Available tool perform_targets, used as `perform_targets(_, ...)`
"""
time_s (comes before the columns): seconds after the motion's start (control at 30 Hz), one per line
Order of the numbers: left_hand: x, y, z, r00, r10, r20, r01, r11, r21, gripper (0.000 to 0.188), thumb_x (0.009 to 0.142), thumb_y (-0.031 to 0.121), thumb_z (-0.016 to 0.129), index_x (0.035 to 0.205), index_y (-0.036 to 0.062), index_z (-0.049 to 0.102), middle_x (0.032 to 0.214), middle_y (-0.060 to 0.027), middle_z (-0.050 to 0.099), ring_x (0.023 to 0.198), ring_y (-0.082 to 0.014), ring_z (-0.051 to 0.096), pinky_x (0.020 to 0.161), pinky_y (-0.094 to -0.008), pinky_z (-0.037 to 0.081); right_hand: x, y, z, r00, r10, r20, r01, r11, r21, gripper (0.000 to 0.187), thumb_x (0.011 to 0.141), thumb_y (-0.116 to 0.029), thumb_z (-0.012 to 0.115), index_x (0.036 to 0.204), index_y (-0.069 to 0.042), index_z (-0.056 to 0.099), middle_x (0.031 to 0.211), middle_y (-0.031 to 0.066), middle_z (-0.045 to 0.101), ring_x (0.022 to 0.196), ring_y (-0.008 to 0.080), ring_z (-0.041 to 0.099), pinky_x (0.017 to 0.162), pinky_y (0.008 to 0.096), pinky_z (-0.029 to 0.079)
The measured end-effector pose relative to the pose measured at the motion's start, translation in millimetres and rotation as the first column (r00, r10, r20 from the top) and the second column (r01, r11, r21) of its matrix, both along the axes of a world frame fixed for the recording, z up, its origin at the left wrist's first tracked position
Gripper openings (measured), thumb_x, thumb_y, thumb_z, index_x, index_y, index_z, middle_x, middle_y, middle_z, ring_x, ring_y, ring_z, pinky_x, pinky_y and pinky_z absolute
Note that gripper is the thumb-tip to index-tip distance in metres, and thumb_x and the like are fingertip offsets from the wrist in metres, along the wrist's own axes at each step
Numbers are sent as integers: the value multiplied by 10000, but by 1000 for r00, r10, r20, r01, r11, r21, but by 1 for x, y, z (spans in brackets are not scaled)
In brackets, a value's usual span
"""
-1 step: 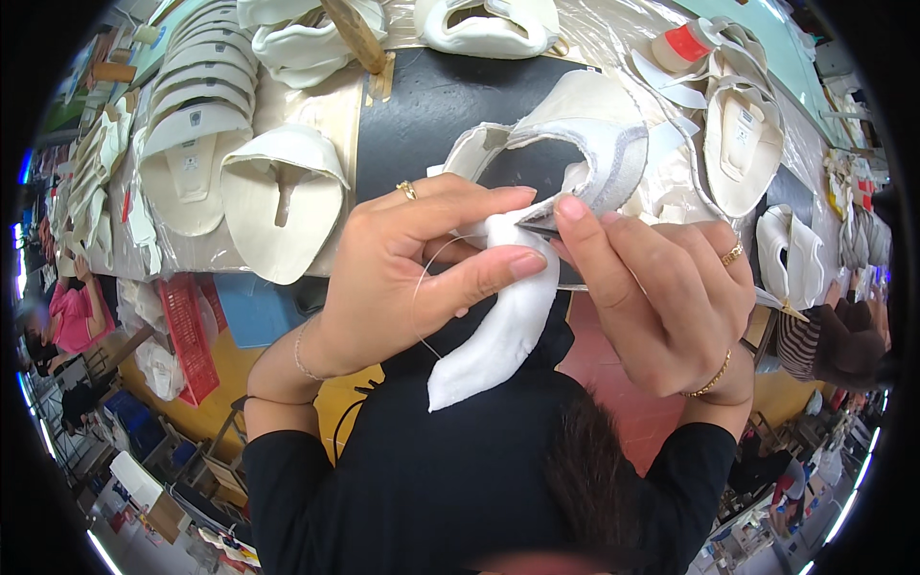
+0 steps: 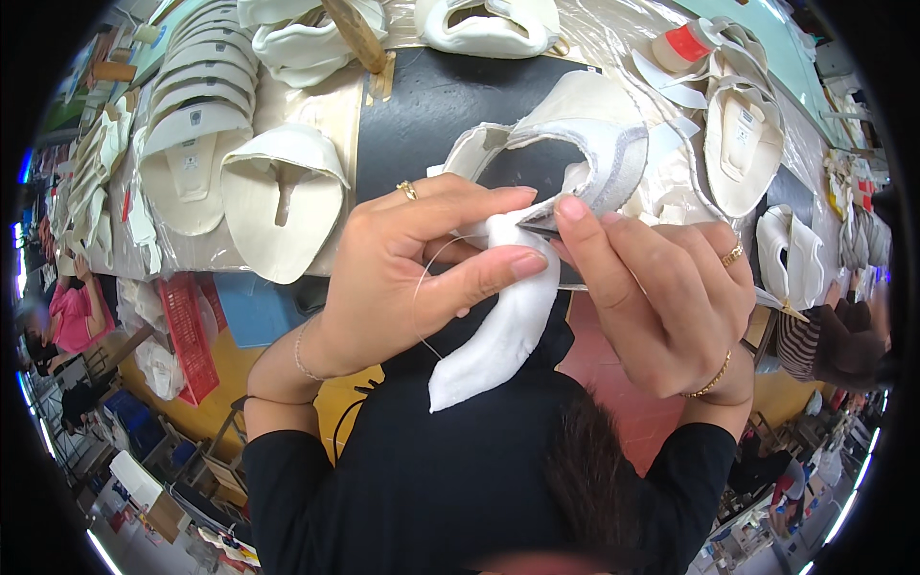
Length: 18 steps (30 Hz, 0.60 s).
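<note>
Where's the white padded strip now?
In the head view, the white strip hangs near centre, pinched by the left hand, the right hand just right of it.

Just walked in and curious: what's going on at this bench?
A person's left hand pinches a white padded strip where it meets a pale shoe upper. The right hand works at that same spot, fingertips on the edge; what it grips is mostly hidden. A thin thread loops near the left thumb. More pale shoe parts lie around.
</note>
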<state>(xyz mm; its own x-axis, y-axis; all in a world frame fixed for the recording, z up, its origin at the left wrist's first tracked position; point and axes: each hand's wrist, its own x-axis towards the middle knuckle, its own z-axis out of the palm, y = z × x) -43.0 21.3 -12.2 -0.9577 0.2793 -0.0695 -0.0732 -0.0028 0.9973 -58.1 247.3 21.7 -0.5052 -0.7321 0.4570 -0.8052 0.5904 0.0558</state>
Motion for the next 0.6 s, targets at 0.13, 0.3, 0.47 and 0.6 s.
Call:
perform_targets(0.13, 1, 2, 1, 999, 3, -42, -5, 998, -55, 348, 864, 63, 782, 1194, -6, 692, 952, -67, 689, 650, -49, 654, 530, -184, 477, 2, -2, 0, 1000, -9, 13, 9, 1000, -19, 451, 701, -77, 811, 1142, -23, 733, 945, 16, 609, 682, 130, 615, 606, 278, 433)
perform_targets(0.3, 3, 3, 2, 988, 17, -155, -48, 979, -197, 364, 835, 82, 804, 1173, -4, 700, 939, -92, 714, 667, -99, 699, 569, -218, 531, 6, -6, 0, 998, -62, 17, 63, 998, -23, 435, 687, -82, 800, 1114, -25, 744, 898, 8, 609, 673, 123, 608, 596, 267, 428)
perform_targets(0.47, 4, 9, -8, 911, 18, -411, -174, 922, -345, 375, 788, 109, 836, 1126, 8, 711, 964, -103, 715, 701, -157, 724, 596, -259, 567, 9, -8, -2, 995, -92, 33, 93, 995, -35, 412, 683, -47, 782, 1092, -19, 749, 845, 7, 610, 651, 117, 597, 575, 262, 412)
perform_targets(0.6, 6, 11, -16, 839, -5, -543, -264, 870, -416, 375, 760, 123, 855, 1085, 6, 709, 996, -99, 711, 726, -180, 726, 607, -266, 570, 1, -13, -18, 989, -75, -129, 57, 989, -137, 401, 601, -117, 726, 990, -23, 759, 779, -3, 536, 560, 110, 423, 500, 262, 261)
